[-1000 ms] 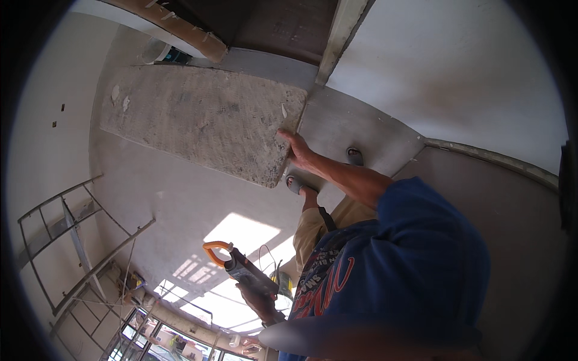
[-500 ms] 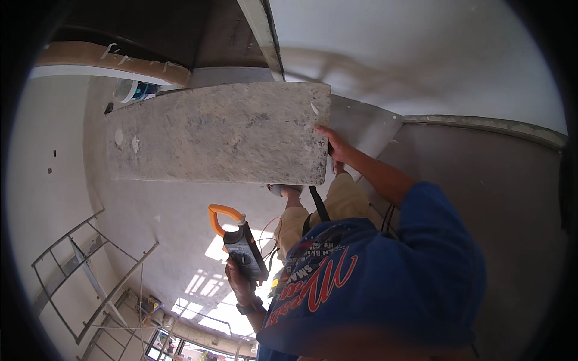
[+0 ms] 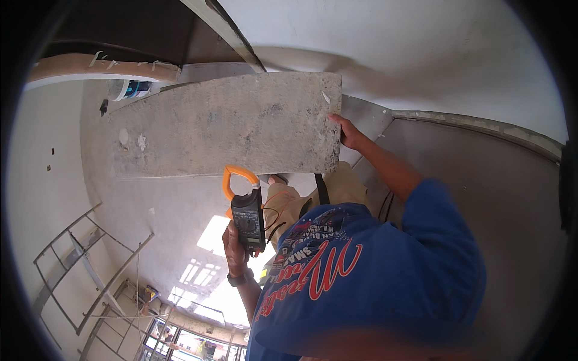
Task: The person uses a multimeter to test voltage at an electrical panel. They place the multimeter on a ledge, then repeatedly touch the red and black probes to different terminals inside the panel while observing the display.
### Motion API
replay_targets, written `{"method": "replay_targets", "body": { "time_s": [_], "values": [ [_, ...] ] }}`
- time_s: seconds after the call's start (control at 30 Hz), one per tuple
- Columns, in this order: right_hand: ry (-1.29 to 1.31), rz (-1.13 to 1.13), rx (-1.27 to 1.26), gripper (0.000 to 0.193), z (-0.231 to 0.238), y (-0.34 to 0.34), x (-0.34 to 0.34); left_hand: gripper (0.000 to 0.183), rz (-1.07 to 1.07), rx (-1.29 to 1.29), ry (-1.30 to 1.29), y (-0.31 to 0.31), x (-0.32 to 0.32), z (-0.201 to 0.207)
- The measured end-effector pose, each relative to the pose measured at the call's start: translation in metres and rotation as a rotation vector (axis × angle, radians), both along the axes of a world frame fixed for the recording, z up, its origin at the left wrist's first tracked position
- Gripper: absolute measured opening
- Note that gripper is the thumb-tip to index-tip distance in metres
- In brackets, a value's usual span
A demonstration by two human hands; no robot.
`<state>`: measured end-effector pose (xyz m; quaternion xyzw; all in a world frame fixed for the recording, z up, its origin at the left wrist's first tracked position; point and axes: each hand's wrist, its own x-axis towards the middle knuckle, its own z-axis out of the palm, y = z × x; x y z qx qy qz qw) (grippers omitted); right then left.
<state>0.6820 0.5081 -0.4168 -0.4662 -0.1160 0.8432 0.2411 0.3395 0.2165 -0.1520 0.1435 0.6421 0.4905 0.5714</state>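
My left hand (image 3: 235,245) is wrapped round the body of a clamp meter (image 3: 246,215), black with an orange jaw and a dial on its front. The meter is upright, its jaw level with the near edge of the board in the picture. Red and black leads (image 3: 279,210) hang beside it. My right hand (image 3: 350,133) grips the right end of a long, worn grey board (image 3: 229,126), with the thumb on top and the other fingers hidden behind the edge. Pale specks and dark stains mark the board.
Metal scaffold frames (image 3: 114,289) stand at the lower left by a pale wall (image 3: 48,198). A white bucket (image 3: 123,90) is beyond the board's far left end. Sunlit patches lie on the grey floor (image 3: 162,210). A rough-edged ledge (image 3: 481,125) runs along the right.
My left hand has raised the clamp meter, turning it more upright and nearer the board. My right hand and the board's right end appear slightly higher and further right, still gripped.
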Motion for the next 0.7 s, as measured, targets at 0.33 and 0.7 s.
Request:
{"method": "replay_targets", "body": {
  "time_s": [0.33,0.7],
  "values": [
    [-1.325,0.199,0.583,0.07,0.072,-0.039,-0.09,0.057,-0.323,0.001,-0.073,0.077,-0.112,-0.037],
    [-0.085,-0.225,0.353,0.051,0.212,-0.127,-0.242,0.052,-0.461,0.161,-0.06,0.142,-0.071,-0.046]
  ]
}}
